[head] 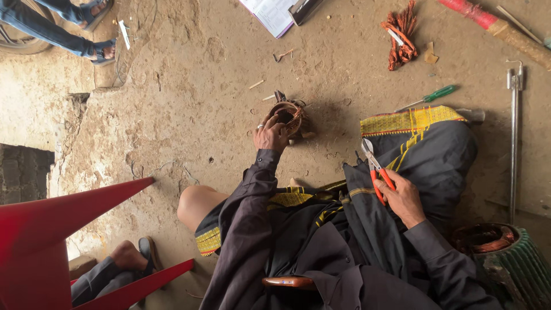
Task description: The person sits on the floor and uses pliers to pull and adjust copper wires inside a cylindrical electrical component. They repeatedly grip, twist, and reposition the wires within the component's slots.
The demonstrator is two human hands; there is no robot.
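My left hand [271,134] reaches out over the dirt floor and grips a small round motor part [288,116] wound with copper wire, which rests on the ground. My right hand [403,198] rests on my lap over dark cloth with a yellow patterned border [411,120]. It holds orange-handled scissors [375,170], with the blades pointing away from me. Both sleeves are dark grey.
A green-handled screwdriver [429,97], a bundle of copper wire [400,35], a red-wrapped stick [493,24] and a long metal rod [513,138] lie on the floor. A green motor housing with copper windings [502,252] stands at right. Red plastic chair legs [63,229] are at left, with other people's feet [97,31] nearby.
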